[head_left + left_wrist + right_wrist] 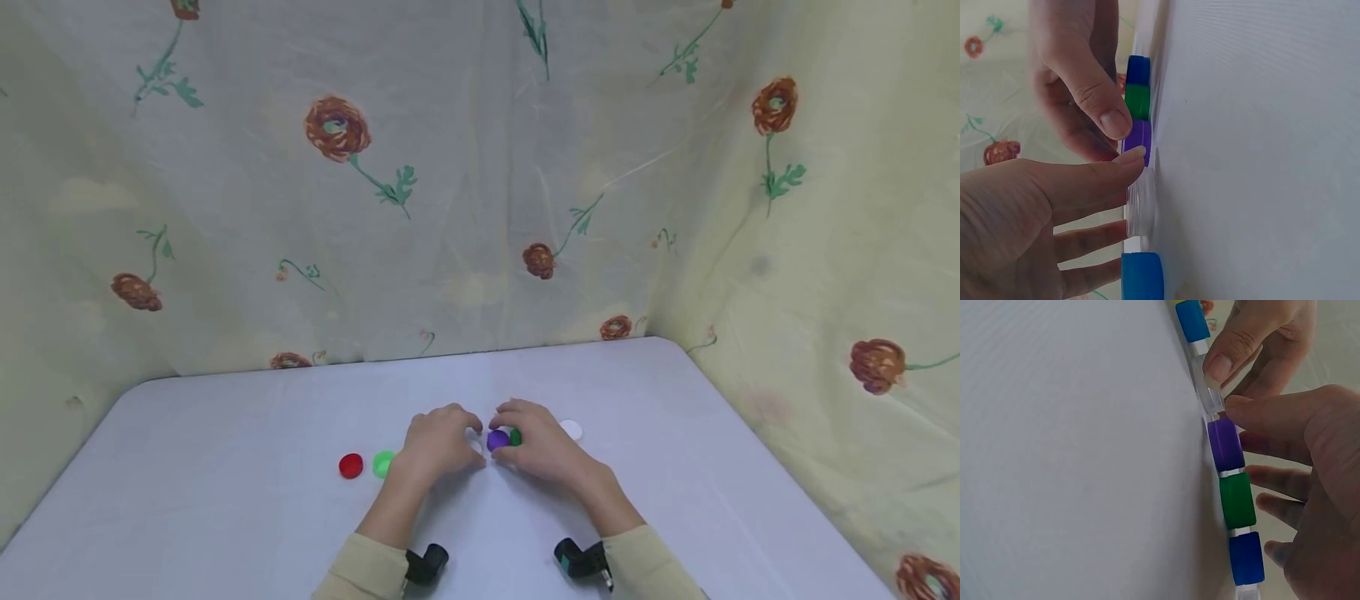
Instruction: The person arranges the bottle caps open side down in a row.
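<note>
Several small round bottle caps stand in a row on the white table. My left hand (437, 442) pinches a clear cap (1141, 212) between thumb and fingers. Right beside it, my right hand (538, 442) has its thumb and index finger around the purple cap (1227, 445). Both thumb tips come close together where the clear and purple caps meet. A green cap (1237, 500) and a dark blue cap (1247, 558) follow on the right, near the right hand's other fingers. To the clear cap's left is a lighter blue cap (1142, 276). In the head view, the hands hide part of the row.
At the row's left end lie a red cap (350, 466) and a light green cap (382, 463). A white cap (572, 429) lies at its right end. The white table (225, 500) meets a flower-printed curtain (450, 208) behind and at the sides.
</note>
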The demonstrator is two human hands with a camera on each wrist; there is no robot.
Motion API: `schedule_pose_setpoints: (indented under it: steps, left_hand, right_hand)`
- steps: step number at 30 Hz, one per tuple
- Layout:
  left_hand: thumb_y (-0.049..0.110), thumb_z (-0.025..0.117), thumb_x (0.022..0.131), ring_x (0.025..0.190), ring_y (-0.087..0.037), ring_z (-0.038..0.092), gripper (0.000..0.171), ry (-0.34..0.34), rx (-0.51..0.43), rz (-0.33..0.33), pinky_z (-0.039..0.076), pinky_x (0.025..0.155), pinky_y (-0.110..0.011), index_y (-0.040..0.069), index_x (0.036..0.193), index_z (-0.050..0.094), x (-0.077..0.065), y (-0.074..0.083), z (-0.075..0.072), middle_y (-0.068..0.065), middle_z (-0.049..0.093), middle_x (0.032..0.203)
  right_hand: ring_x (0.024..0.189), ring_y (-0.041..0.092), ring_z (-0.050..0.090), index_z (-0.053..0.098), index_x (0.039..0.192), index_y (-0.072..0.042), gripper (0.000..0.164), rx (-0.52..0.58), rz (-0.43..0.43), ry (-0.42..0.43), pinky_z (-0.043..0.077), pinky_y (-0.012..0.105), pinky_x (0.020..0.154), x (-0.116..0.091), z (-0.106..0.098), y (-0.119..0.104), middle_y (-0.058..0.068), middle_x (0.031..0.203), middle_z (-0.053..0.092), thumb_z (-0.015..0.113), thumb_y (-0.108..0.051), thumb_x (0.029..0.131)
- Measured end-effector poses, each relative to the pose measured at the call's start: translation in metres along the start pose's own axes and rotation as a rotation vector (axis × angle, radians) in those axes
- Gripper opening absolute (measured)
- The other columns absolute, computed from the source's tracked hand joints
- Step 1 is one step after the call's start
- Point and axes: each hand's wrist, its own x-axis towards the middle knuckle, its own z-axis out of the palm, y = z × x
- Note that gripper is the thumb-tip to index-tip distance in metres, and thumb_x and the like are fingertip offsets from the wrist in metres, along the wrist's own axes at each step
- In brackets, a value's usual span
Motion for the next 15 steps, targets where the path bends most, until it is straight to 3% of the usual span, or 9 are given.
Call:
schedule_pose_setpoints:
  steps: [15]
  left_hand:
    - [0.031, 0.085, 0.076, 0.120, -0.030, 0.062, 0.044, 0.015, 0.023, -0.012, 0.046, 0.099, -0.056, 0.019, 0.117, 0.073, -0.007, -0.013, -0.003, -0.007, 0.068, 0.126]
  right_hand:
    - [0.141, 0.034, 0.044, 0.071, 0.117, -0.010, 0.036, -0.030, -0.059, -0.018, 0.033, 0.056, 0.117, 0.007, 0.006, -0.009, 0.012, 0.139, 0.060, 0.077, -0.022, 0.084]
